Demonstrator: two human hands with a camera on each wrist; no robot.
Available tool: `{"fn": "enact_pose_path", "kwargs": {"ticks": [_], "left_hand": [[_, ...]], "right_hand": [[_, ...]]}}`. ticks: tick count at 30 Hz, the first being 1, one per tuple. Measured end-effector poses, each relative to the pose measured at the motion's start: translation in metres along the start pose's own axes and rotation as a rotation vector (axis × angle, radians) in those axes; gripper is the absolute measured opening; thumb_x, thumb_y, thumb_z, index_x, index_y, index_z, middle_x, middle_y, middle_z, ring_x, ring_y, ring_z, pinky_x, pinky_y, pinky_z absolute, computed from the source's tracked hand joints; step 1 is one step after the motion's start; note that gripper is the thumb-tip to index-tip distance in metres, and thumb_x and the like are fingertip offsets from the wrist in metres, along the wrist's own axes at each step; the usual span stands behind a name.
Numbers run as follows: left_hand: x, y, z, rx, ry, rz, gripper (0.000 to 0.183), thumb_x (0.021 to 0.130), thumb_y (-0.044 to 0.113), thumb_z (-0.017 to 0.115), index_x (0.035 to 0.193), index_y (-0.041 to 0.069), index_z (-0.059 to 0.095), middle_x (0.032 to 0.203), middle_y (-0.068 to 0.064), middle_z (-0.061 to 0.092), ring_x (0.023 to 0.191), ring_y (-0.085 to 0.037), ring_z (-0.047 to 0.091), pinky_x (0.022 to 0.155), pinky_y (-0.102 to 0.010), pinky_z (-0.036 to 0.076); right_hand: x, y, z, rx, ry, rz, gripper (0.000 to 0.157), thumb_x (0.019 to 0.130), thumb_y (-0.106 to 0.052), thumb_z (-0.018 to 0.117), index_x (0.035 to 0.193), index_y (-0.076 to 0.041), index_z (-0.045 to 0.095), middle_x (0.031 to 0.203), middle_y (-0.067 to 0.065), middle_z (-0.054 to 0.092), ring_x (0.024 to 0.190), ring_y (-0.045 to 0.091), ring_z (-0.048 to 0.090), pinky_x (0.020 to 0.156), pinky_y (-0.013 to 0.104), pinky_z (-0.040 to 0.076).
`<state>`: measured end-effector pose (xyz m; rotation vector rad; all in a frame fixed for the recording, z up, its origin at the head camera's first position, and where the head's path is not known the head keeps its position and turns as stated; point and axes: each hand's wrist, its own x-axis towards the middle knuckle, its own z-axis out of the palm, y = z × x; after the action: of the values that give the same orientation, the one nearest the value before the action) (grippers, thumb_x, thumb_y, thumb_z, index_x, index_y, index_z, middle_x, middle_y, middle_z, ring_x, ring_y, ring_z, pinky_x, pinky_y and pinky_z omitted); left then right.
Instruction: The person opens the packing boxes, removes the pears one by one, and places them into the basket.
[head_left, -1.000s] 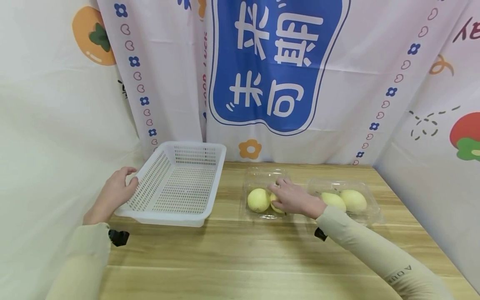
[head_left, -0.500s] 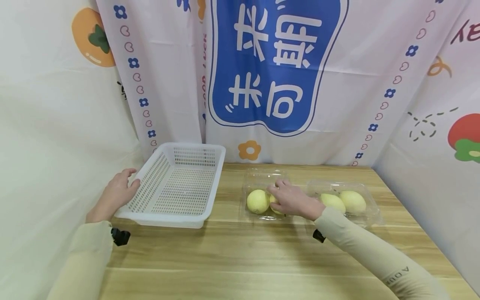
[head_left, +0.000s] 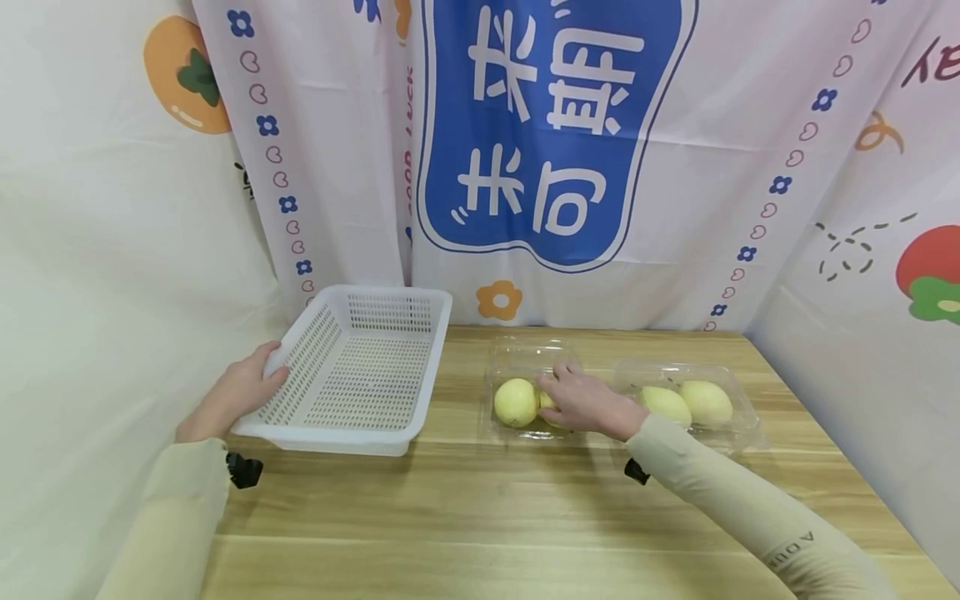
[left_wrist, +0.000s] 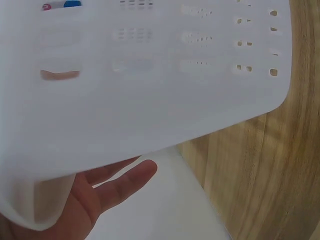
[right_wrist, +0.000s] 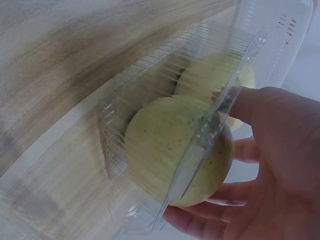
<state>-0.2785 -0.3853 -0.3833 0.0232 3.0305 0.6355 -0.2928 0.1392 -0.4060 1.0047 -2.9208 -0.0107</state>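
Note:
At the left, a white perforated plastic basket (head_left: 375,375) sits on the table, and my left hand (head_left: 236,390) grips its left rim. The thumb lies over the rim, while the other fingers reach under it in the left wrist view. My right hand (head_left: 581,402) is in a clear plastic clamshell box (right_wrist: 145,75) and holds the right-hand pear (right_wrist: 175,150), its thumb and fingers spread around the fruit. That pear is mostly hidden by the hand in the head view. Beside it in the same box lies another yellow-green pear (head_left: 516,402).
A second clear clamshell box (head_left: 738,417) stands farther right with two pears (head_left: 706,402) in it. Both boxes and the basket rest on a wooden table (head_left: 480,517). A printed cloth (head_left: 675,275) hangs behind the table's back edge, with more cloth at both sides.
My left hand has shifted slightly right and closed onto the basket's rim, its thumb now over it. My right hand stays at the same pear with hardly any movement.

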Motion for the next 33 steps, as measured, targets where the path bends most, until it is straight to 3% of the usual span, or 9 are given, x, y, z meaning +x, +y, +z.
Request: {"fn": "enact_pose_path", "kwargs": {"ticks": [9, 13, 16, 22, 25, 33], "left_hand": [[0.001, 0.005, 0.001, 0.004, 0.006, -0.001, 0.070, 0.103, 0.037, 0.039, 0.154, -0.004, 0.013, 0.145, -0.041, 0.032, 0.123, -0.054, 0.046, 0.103, -0.067, 0.035], [0.002, 0.009, 0.003, -0.004, -0.003, 0.002, 0.070, 0.103, 0.038, 0.039, 0.154, -0.003, 0.013, 0.146, -0.041, 0.032, 0.122, -0.053, 0.047, 0.103, -0.067, 0.035], [0.003, 0.009, 0.005, -0.008, -0.021, -0.002, 0.072, 0.103, 0.039, 0.038, 0.155, -0.001, 0.008, 0.144, -0.041, 0.035, 0.112, -0.047, 0.056, 0.097, -0.064, 0.042], [0.001, 0.010, 0.006, -0.019, -0.067, -0.026, 0.076, 0.103, 0.041, 0.037, 0.157, 0.005, -0.003, 0.136, -0.039, 0.044, 0.084, -0.026, 0.063, 0.076, -0.043, 0.049], [0.000, 0.012, 0.006, -0.026, -0.083, -0.041, 0.078, 0.103, 0.042, 0.037, 0.157, 0.007, -0.008, 0.135, -0.038, 0.045, 0.082, -0.024, 0.063, 0.073, -0.039, 0.048], [0.000, 0.011, 0.007, -0.012, -0.080, -0.030, 0.079, 0.102, 0.041, 0.038, 0.156, 0.006, -0.008, 0.135, -0.039, 0.046, 0.085, -0.027, 0.062, 0.075, -0.042, 0.048]], "right_hand": [[0.005, -0.002, 0.007, -0.028, -0.030, 0.004, 0.037, 0.092, -0.037, 0.066, 0.117, -0.010, 0.063, 0.107, 0.014, 0.058, 0.093, 0.027, 0.053, 0.062, 0.037, 0.049], [0.005, -0.004, 0.009, -0.079, -0.017, -0.001, 0.047, 0.090, -0.040, 0.067, 0.124, -0.008, 0.061, 0.112, 0.018, 0.058, 0.099, 0.031, 0.056, 0.067, 0.040, 0.054], [0.006, -0.004, 0.011, -0.108, -0.021, 0.001, 0.055, 0.089, -0.045, 0.068, 0.128, -0.007, 0.059, 0.115, 0.020, 0.057, 0.101, 0.032, 0.056, 0.070, 0.041, 0.055], [0.008, -0.003, 0.015, -0.119, -0.036, 0.007, 0.064, 0.087, -0.051, 0.069, 0.130, -0.006, 0.057, 0.118, 0.020, 0.056, 0.103, 0.033, 0.056, 0.075, 0.042, 0.055], [0.009, -0.003, 0.015, -0.088, -0.039, 0.011, 0.065, 0.085, -0.051, 0.071, 0.129, -0.006, 0.057, 0.119, 0.020, 0.056, 0.103, 0.034, 0.056, 0.079, 0.045, 0.054], [0.012, -0.003, 0.017, -0.039, -0.094, 0.040, 0.064, 0.085, -0.051, 0.071, 0.129, -0.007, 0.056, 0.120, 0.018, 0.057, 0.105, 0.034, 0.056, 0.087, 0.048, 0.051]]}}
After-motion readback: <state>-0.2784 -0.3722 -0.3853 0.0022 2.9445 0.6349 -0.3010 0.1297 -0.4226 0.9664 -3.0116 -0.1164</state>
